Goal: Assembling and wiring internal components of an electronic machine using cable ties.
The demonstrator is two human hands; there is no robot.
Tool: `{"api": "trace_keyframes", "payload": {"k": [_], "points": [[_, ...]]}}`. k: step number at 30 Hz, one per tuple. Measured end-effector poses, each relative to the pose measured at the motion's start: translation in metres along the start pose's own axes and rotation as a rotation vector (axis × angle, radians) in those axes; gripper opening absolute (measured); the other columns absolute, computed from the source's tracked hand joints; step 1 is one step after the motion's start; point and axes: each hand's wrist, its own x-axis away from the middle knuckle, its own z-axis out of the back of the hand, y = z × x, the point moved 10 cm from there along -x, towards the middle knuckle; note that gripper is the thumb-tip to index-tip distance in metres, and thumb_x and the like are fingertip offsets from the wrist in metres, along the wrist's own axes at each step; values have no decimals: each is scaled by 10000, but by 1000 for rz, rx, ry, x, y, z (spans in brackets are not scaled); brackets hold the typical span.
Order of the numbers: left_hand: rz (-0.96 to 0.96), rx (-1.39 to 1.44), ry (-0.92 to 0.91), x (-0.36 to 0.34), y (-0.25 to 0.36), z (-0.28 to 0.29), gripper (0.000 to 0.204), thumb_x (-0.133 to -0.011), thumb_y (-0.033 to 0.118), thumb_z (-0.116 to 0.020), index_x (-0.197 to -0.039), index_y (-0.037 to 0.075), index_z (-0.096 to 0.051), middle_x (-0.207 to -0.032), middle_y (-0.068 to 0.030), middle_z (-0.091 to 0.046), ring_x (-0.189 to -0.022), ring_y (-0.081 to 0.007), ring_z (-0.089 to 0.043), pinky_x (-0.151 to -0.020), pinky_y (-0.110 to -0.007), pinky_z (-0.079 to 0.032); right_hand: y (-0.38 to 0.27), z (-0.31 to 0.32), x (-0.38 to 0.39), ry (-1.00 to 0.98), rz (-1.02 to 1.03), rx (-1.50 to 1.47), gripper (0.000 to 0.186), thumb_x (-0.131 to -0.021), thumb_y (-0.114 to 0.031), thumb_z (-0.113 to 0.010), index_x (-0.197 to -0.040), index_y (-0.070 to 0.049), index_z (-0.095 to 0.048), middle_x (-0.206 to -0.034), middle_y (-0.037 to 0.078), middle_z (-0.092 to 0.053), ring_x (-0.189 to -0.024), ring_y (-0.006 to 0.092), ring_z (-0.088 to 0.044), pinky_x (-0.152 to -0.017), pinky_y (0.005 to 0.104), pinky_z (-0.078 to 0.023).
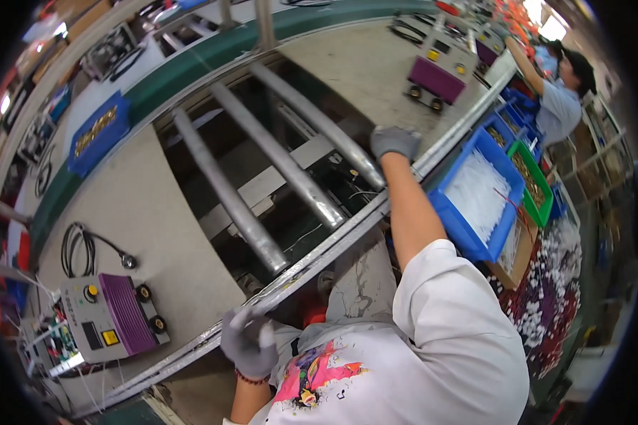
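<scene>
My left hand [249, 345], in a grey glove, is beside the near metal rail [283, 287]. Its fingers are bent with the thumb apart, and nothing shows between them. My right hand [395, 144], also gloved, rests at the edge of the right-hand board [340, 71], by the rollers. Its fingers are curled, and whatever lies under them is hidden. Between the two boards runs a gap with three bare metal rollers [276, 156]. On the left-hand board [156, 198] lies a machine with a purple ribbed cover [124, 312], its side showing wires and circuit parts.
Another purple and grey machine [439, 71] stands farther along the right board. At my right are a blue bin of white pieces [500, 237] and a green bin of brass-coloured parts [542, 188]. A blue tray [85, 163] sits across the line. A co-worker [563, 99] works at far right.
</scene>
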Motion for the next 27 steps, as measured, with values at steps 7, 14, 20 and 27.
{"api": "trace_keyframes", "payload": {"k": [7,14,20,27], "points": [[-81,-17,-311,-84,11,-127,465,-800,89,-640,-1239,-15,-527,-1255,-225,-570,-1161,-345,-573,-957,-370,-458,-39,-10,105,-4,326,-29,642,-940,-408,-325,-1406,30,-380,-1496,243,-305,-1395,407,-268,-1162,468,-127],[-69,-127,-694,-126,-46,-222,455,-935,298,-496,-1306,35,-511,-1339,-228,-510,-1316,-383,-404,-1131,-449,-217,-62,5,208,-79,925,-128,527,-905,-307,-416,-1316,17,-487,-1373,216,-486,-1335,331,-396,-1142,448,-198],[-57,-773,-813,-90,-51,-181,561,-939,425,-443,-1337,33,-489,-1330,-216,-522,-1348,-358,-368,-1148,-489,-142,-7,1,196,205,806,-459,493,-881,-318,-435,-1202,30,-572,-1263,213,-562,-1249,303,-480,-1134,450,-222],[-23,-998,-786,-47,-77,-156,747,-900,465,-489,-1439,-13,-292,-1485,-268,-283,-1388,-411,-252,-1142,-512,-139,-28,3,250,134,1058,-755,383,-855,-270,-480,-1099,-12,-623,-1190,178,-600,-1207,306,-507,-1116,449,-263]]}}
